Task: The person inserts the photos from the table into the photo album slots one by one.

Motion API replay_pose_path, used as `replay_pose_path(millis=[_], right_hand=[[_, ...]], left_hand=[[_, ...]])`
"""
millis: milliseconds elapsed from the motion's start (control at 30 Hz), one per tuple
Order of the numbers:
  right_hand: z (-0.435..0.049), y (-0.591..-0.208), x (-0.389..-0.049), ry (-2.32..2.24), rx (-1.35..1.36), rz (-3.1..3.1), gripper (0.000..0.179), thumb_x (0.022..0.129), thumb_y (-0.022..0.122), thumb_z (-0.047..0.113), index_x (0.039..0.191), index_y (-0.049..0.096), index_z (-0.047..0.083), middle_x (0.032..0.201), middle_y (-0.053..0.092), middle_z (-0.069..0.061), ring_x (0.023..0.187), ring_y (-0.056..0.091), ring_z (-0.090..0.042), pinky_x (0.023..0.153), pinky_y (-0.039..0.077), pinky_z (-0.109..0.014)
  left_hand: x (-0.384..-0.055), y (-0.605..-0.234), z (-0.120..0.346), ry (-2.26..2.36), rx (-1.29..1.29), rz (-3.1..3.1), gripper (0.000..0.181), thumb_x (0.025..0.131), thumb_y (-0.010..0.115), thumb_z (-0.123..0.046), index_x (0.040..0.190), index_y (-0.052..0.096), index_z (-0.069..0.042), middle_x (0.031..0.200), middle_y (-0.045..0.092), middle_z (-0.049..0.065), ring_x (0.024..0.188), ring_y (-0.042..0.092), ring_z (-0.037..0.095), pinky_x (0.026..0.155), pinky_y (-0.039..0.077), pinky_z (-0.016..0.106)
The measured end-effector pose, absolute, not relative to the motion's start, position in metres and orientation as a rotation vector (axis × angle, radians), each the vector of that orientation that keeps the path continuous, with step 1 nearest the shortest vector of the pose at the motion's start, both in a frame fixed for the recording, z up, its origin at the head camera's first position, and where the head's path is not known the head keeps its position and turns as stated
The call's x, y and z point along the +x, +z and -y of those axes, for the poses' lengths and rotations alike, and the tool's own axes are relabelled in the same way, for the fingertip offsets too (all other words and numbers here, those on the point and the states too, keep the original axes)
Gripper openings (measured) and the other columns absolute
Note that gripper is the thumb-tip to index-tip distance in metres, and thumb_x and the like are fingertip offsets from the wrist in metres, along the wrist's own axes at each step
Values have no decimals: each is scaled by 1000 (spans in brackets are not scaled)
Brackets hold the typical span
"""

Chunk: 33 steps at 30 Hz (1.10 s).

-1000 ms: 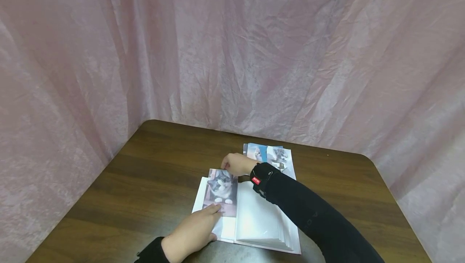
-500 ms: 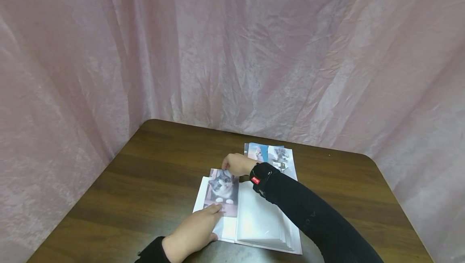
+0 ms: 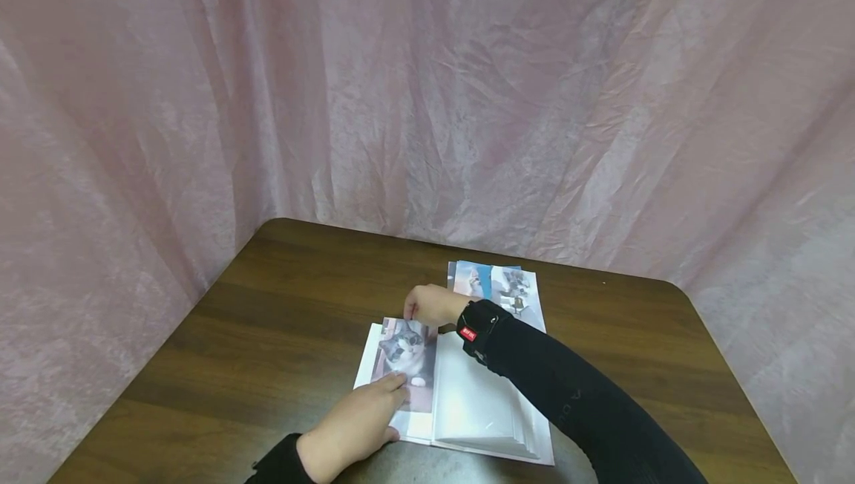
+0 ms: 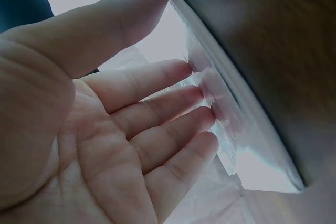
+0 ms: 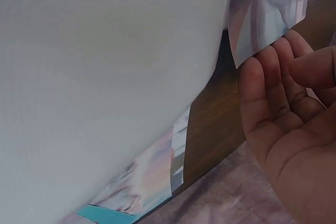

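Note:
A photo album (image 3: 474, 387) lies spread on the table, its left page bearing a cat photo (image 3: 404, 354) whose top edge sticks out past the page. My right hand (image 3: 433, 304) pinches that top edge. In the right wrist view, the curled fingers of the right hand (image 5: 286, 108) meet the edge of the photo (image 5: 265, 17). My left hand (image 3: 357, 419) rests on the left page, fingertips over the photo's lower part. The left wrist view has the left hand (image 4: 115, 124) with extended fingers touching the clear sleeve and the thumb at the album's edge.
Several loose cat photos (image 3: 514, 287) lie behind the album, partly hidden by the right hand and forearm. The wooden table (image 3: 280, 321) extends to both sides. A pink curtain (image 3: 427, 98) hangs behind it.
The cat photo has slid a little toward the person, further down the left page, with the right hand following its top edge slightly. The left hand stays almost in place.

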State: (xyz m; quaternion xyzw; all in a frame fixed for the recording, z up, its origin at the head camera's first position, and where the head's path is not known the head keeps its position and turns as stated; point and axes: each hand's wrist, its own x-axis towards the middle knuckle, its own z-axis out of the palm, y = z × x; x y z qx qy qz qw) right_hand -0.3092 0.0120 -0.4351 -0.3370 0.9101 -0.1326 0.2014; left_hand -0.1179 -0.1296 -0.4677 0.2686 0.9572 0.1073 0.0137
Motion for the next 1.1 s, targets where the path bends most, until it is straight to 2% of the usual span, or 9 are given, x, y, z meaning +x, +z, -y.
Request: replay_pose_path(millis=[267,433,600,1100], right_hand=[[-12,-440,-310,-354,-964,-2523,17,92,63,2,89,76,13,89,70,5,85,61,-12,79,52,-28],[-11,-441,-307,-336,-968,-2516,17,91,64,2,87,75,14,86,69,6,81,59,-11,72,50,-27],[-12,-439,-303,-349,-944,-2485,15,91,65,2,88,75,12,85,68,5,79,57,-12,67,48,-25],[-10,-442,-297,-362,-992,-2411,13,90,63,-2,91,74,6,82,65,3,76,55,-11,65,45,-22]], left_hand=[[-118,-467,129,319,832,-2973,59,76,87,-25,126,67,-1,138,60,14,127,57,29,102,49,41],[-118,-467,129,323,830,-2976,60,76,87,-25,126,66,0,138,60,14,127,57,29,102,49,41],[-118,-465,128,330,823,-2965,59,76,87,-25,126,66,-1,138,60,14,127,57,29,102,49,41],[-118,-467,127,343,778,-2940,57,78,86,-27,126,67,-2,138,60,15,128,56,30,102,49,42]])
